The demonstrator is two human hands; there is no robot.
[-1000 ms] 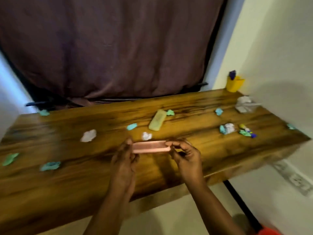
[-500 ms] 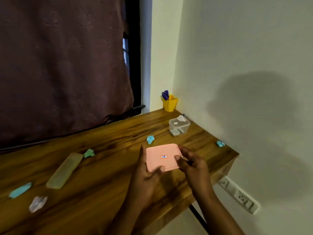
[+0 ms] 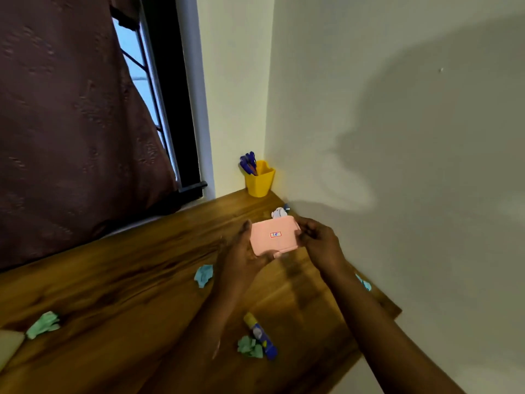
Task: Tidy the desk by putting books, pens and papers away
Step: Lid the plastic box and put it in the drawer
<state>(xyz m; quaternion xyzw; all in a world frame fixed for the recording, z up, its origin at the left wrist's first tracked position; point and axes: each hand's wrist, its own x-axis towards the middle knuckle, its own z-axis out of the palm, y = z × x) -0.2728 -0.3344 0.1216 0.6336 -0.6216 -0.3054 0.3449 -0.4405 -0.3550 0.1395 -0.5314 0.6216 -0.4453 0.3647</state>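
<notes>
Both hands hold a flat pink lid (image 3: 274,236) with a small red-framed label, above the desk's right end. My left hand (image 3: 241,250) grips its left and lower edge; my right hand (image 3: 316,241) pinches its right edge. A white crumpled paper (image 3: 279,213) peeks out just behind the lid; whatever it rests in is hidden. Crumpled papers lie on the wooden desk (image 3: 113,280): a blue one (image 3: 203,275), a green one (image 3: 250,347), another green one (image 3: 43,325) at the left. A blue-and-yellow glue stick (image 3: 260,335) lies near the front.
A yellow cup (image 3: 260,179) with blue-handled scissors stands in the far corner against the wall. A blue paper scrap (image 3: 363,282) lies by the desk's right edge. A dark curtain (image 3: 71,123) hangs behind the desk. A pale flat object (image 3: 8,345) shows at the left edge.
The view swung right toward the corner. The pink lid turned from edge-on to face-up and moved farther right, now covering the spot where the clear container stood.
</notes>
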